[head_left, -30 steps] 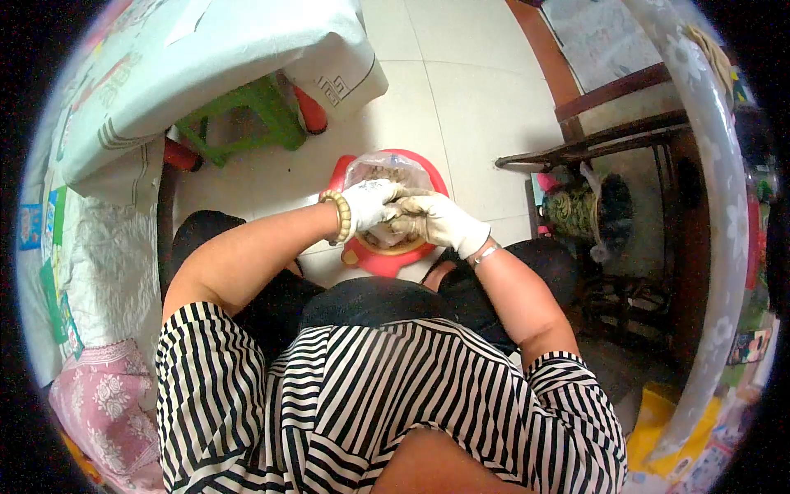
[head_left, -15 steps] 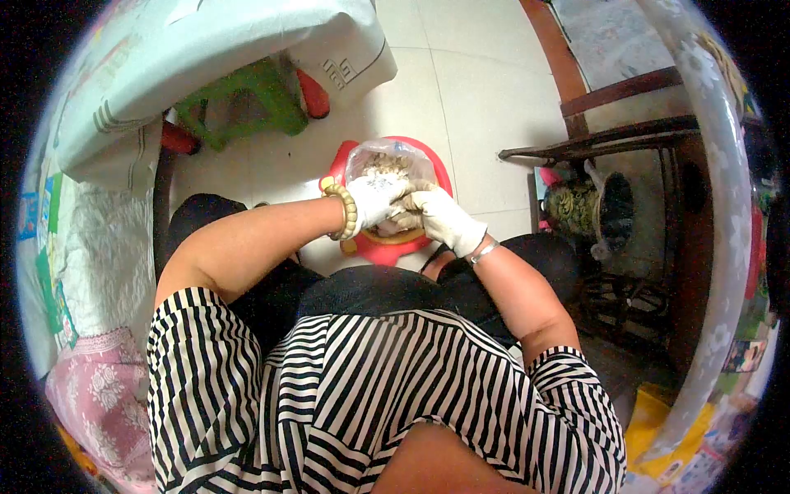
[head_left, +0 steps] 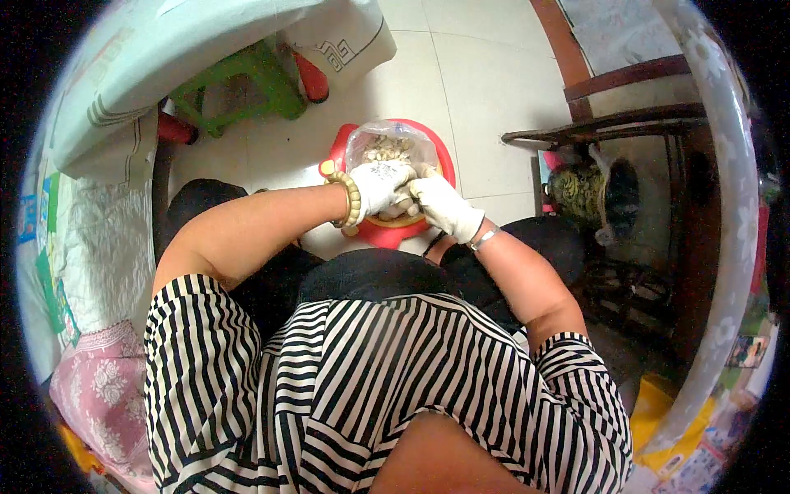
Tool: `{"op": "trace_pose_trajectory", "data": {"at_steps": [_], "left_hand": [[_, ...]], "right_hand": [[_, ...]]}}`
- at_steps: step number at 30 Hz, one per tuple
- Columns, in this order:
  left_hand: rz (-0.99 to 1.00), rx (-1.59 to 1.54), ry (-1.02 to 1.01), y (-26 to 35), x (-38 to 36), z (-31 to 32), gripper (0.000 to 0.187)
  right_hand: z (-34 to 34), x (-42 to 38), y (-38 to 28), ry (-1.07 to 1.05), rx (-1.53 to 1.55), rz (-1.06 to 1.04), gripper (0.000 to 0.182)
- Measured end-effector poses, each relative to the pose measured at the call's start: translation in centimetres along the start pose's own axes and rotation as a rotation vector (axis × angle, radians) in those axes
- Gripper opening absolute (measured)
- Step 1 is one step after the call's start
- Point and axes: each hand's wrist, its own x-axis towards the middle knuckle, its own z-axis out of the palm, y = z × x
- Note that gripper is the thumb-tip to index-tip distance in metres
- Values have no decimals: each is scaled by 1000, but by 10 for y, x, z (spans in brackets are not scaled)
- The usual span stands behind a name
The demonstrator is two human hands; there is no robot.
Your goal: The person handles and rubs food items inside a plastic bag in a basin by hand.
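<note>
The gloved left hand [head_left: 378, 186] and the gloved right hand [head_left: 442, 203] meet over the near part of a clear bag [head_left: 421, 145], low in front of the person. The fingers of both are curled inward and touch or nearly touch, the left hand seen mostly from its back. Whether anything is pinched between them cannot be told, as the fingers hide the spot.

Small pale pieces [head_left: 385, 151] lie heaped inside the bag, showing plainly just beyond the left hand; more pale shapes show below the fingers, too blurred to make out. The bag's loose rim stands up around the heap. The bag sits within a round red base [head_left: 447, 155] on the tiled floor [head_left: 485, 74], between the person's legs. A yellow knob [head_left: 327, 167] sticks out at the base's left edge, near the left wrist.

A bracelet of pale beads [head_left: 353, 199] circles that wrist, and a metal bangle [head_left: 486, 239] the right one. The person wears a striped top [head_left: 362, 370]. Beyond the left arm, a green stool [head_left: 247, 86] stands under a table draped in a pale cloth [head_left: 247, 37]. A dark rack [head_left: 609, 132] stands at the right, well apart from the hands.
</note>
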Motion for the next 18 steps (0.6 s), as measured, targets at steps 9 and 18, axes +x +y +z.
{"op": "trace_pose_trajectory", "data": {"at_steps": [9, 18], "left_hand": [[29, -60, 179, -4, 3, 4, 34], [22, -294, 168, -25, 16, 22, 32]], "right_hand": [[-9, 7, -1, -57, -130, -103, 32], [-9, 7, 0, -3, -201, -153, 31]]}}
